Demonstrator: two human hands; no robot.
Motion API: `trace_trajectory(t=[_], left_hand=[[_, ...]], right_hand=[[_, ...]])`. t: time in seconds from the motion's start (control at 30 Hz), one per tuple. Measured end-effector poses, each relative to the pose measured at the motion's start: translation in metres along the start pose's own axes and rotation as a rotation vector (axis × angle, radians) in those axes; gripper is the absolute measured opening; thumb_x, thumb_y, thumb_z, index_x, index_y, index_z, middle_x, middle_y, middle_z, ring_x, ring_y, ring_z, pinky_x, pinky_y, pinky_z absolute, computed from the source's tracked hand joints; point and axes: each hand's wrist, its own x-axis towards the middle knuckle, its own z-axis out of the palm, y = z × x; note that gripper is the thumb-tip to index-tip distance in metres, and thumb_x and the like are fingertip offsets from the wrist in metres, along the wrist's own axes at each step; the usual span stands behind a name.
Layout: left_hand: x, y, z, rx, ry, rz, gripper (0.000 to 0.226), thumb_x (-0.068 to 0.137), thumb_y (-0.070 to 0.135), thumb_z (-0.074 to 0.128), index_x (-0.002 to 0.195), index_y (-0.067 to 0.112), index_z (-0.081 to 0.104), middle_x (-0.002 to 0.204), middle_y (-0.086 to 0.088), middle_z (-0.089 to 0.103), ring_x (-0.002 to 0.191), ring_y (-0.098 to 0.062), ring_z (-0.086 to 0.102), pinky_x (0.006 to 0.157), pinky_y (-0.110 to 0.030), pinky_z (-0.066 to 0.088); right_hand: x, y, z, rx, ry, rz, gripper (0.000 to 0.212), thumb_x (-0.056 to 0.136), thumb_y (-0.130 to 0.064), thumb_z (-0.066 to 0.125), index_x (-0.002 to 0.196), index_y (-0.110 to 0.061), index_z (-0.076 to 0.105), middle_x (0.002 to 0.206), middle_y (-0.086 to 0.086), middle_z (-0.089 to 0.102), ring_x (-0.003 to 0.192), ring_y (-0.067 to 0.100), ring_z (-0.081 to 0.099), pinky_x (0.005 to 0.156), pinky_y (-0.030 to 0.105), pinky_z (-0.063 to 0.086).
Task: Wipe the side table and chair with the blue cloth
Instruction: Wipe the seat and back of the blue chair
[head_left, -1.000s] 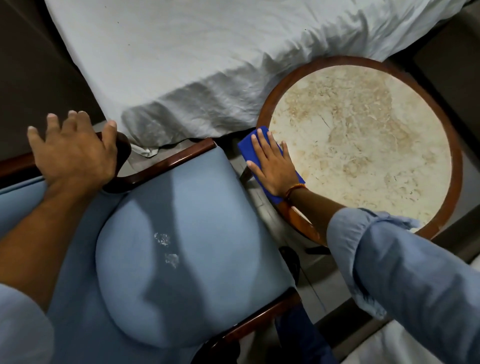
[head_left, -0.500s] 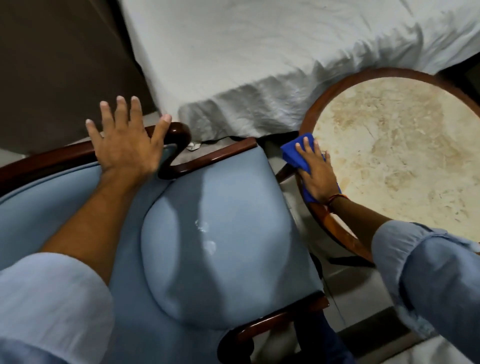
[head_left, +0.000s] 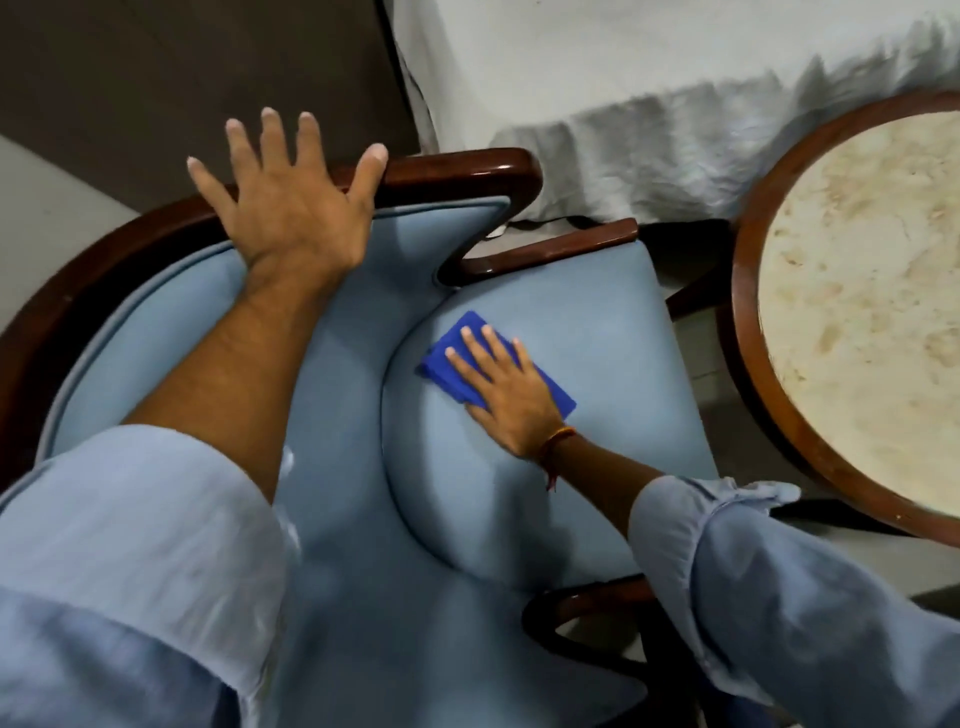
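A folded blue cloth (head_left: 447, 358) lies on the light-blue seat cushion of the chair (head_left: 582, 322). My right hand (head_left: 506, 387) presses flat on the cloth, fingers together and pointing up-left. My left hand (head_left: 288, 208) rests with fingers spread on the top of the chair's padded back, fingertips over its dark wooden rim (head_left: 457, 169). The round side table (head_left: 852, 312), with a marbled cream top and a brown wooden rim, stands to the right of the chair, partly cut off by the frame edge.
A bed with a white sheet (head_left: 649, 93) hangs down behind the chair and table. A dark wall or panel (head_left: 182, 78) fills the upper left. The chair's near wooden armrest (head_left: 587, 605) curves below the seat. Pale floor shows between chair and table.
My right hand has carried the blue cloth off the table's left rim and down onto the chair seat. My left hand has stayed on the chair back while the view shifted left.
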Motion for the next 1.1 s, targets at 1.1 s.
trace_trajectory(t=[1.1], left_hand=[[-0.063, -0.242, -0.021, 0.157, -0.105, -0.286, 0.101, 0.096, 0.079, 0.008, 0.16, 0.007, 0.037, 0.171, -0.012, 0.03, 0.163, -0.033, 0.011, 0.127, -0.068, 0.001]], right_hand=[[0.016, -0.234, 0.073, -0.057, -0.059, -0.538, 0.065, 0.103, -0.043, 0.039, 0.164, -0.032, 0.021, 0.174, 0.002, 0.015, 0.162, 0.029, 0.012, 0.127, 0.055, 0.016]])
